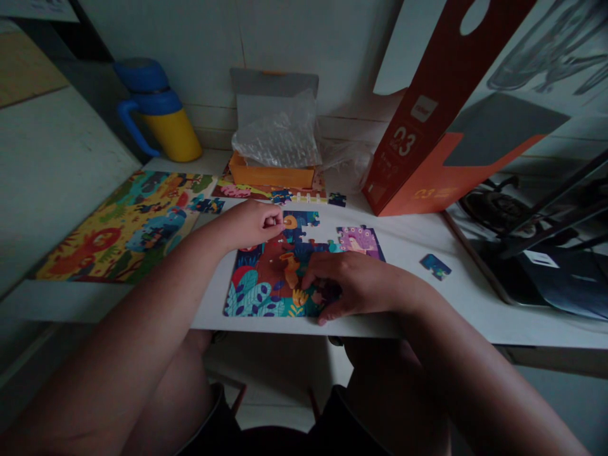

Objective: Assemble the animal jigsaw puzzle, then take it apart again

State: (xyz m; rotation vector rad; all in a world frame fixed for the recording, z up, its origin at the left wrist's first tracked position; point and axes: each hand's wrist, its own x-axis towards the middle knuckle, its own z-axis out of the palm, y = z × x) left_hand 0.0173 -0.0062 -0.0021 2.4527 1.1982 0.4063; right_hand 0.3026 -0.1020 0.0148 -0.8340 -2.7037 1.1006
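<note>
A partly assembled jigsaw puzzle (270, 278) with a dark, colourful animal picture lies on the white tabletop, with a gap in its upper middle. My left hand (251, 225) is closed in a pinch at the puzzle's upper left, beside a yellow-orange patch; whatever its fingertips hold is hidden. Across the lower right of the puzzle rests my right hand (354, 282), fingers bent and thumb apart, touching the surface with nothing visible in its grasp. A loose puzzle piece (435, 266) lies to the right. Other loose pieces (207, 204) lie beyond the puzzle's upper left.
A finished yellow puzzle (137, 221) covers the left side. At the back stand a blue-and-yellow flask (166, 120) and an open orange box (270, 172) with bubble wrap (280, 136). A tall orange-red box (418, 139) and a gas stove (494, 209) are at right.
</note>
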